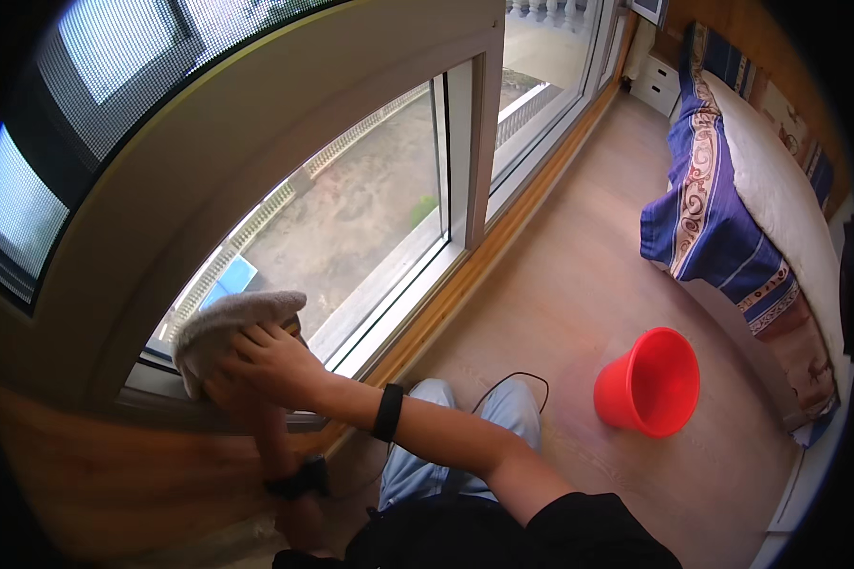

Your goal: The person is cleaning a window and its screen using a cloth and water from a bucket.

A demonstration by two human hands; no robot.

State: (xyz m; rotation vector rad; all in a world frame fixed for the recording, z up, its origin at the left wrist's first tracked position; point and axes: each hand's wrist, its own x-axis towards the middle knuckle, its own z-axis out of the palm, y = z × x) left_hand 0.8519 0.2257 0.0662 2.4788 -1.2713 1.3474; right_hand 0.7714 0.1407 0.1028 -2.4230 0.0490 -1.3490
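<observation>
A light grey towel (220,328) lies bunched against the lower corner of a window pane (370,185) and its pale frame. My right hand (274,363) rests on the towel with bent fingers, holding it to the glass. Just beneath and beside it, my left hand (231,391) is also at the towel's lower part; the right hand and blur hide some of its fingers. Each wrist wears a black band. A dark edge with coloured stripes shows at the towel's right side.
A red plastic bucket (647,384) stands on the wooden floor (541,284) to my right. Farther right is a bed with a blue patterned cover (712,213). A wooden sill (427,338) runs under the windows. A thin black cable (516,375) loops by my knees.
</observation>
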